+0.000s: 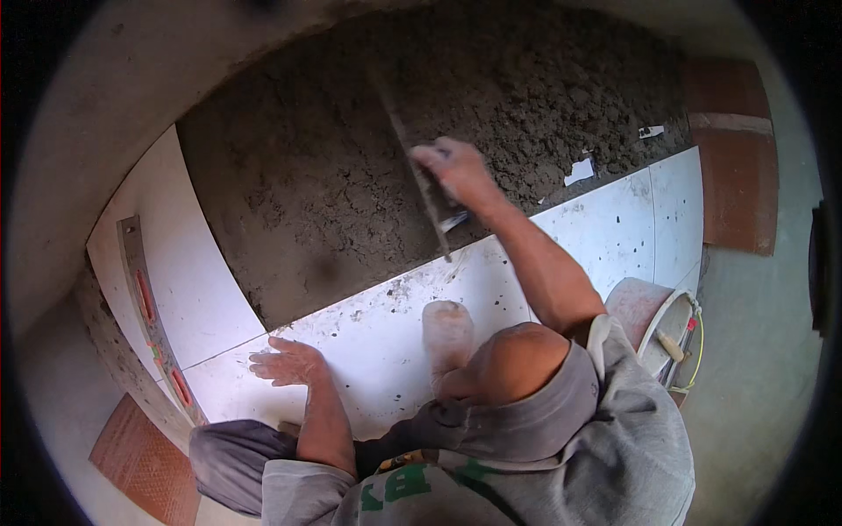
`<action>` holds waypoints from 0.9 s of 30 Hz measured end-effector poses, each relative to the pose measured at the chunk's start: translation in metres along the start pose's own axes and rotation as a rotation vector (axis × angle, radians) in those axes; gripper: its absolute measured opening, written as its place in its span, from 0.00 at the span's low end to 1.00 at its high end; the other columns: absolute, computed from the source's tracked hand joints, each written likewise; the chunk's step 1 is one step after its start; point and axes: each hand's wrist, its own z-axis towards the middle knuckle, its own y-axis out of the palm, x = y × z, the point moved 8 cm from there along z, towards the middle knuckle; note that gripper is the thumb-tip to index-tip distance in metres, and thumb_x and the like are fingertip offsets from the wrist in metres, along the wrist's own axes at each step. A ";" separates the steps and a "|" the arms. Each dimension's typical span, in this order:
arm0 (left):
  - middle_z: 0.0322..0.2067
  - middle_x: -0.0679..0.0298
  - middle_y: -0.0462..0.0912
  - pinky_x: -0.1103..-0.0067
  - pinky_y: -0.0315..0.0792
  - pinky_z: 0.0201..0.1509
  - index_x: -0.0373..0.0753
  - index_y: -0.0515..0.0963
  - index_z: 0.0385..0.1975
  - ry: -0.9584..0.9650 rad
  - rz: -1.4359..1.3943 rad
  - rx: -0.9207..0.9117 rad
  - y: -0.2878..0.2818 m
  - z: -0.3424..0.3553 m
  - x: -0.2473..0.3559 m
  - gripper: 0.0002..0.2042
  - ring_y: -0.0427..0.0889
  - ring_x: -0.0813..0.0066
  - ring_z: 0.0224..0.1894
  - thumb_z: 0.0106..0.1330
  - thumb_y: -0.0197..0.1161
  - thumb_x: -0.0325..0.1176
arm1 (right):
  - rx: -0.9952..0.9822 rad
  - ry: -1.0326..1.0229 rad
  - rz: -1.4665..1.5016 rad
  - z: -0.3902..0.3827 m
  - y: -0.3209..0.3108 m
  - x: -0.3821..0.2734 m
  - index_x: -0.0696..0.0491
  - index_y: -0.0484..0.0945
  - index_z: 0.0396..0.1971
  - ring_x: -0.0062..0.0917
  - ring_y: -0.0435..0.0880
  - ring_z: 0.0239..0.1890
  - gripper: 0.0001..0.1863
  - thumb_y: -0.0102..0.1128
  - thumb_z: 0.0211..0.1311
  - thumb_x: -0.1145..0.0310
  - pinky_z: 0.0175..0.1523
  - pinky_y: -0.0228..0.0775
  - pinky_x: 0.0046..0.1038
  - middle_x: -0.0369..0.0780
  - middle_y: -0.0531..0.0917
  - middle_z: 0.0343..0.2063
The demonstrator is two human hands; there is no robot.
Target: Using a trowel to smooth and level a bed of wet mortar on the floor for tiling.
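Note:
My right hand [458, 174] is closed on a long thin straightedge [430, 206]. The bar lies across the dark, damp mortar bed [298, 193], and its near end reaches the edge of the white floor tiles [368, 342]. To the left of the bar the mortar looks flatter; to the right it is loose and lumpy. Palm down, with fingers spread, my left hand [291, 361] rests on a white tile near the mortar's corner and holds nothing. The fingers of my right hand are slightly blurred.
A spirit level [147, 302] lies on the left tiles. At the right stands a bucket [640, 307] with a wooden-handled tool [671, 346] in it. Reddish-brown tiles [735, 188] lie beyond. White scraps [579, 172] sit on the mortar. My bare foot [447, 329] is on the tiles.

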 end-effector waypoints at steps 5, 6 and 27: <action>0.70 0.46 0.44 0.50 0.45 0.69 0.38 0.45 0.71 0.015 -0.004 0.064 0.001 0.007 -0.010 0.36 0.44 0.51 0.73 0.72 0.29 0.60 | 0.187 -0.085 -0.212 0.015 -0.087 0.042 0.61 0.77 0.35 0.31 0.73 0.30 0.27 0.57 0.61 0.46 0.41 0.67 0.33 0.46 0.80 0.31; 0.70 0.45 0.45 0.50 0.45 0.69 0.38 0.45 0.71 0.018 -0.014 0.051 0.001 0.003 -0.001 0.36 0.44 0.50 0.73 0.72 0.29 0.60 | 0.188 -0.089 -0.222 0.022 -0.099 0.048 0.61 0.77 0.35 0.31 0.73 0.30 0.27 0.57 0.61 0.46 0.41 0.67 0.33 0.46 0.80 0.31; 0.71 0.46 0.38 0.49 0.39 0.70 0.38 0.40 0.71 0.033 -0.084 0.002 0.003 0.002 -0.001 0.38 0.37 0.50 0.74 0.71 0.31 0.60 | 0.681 0.086 -0.401 0.084 -0.320 0.042 0.65 0.79 0.43 0.33 0.80 0.45 0.41 0.55 0.57 0.35 0.50 0.67 0.33 0.50 0.83 0.39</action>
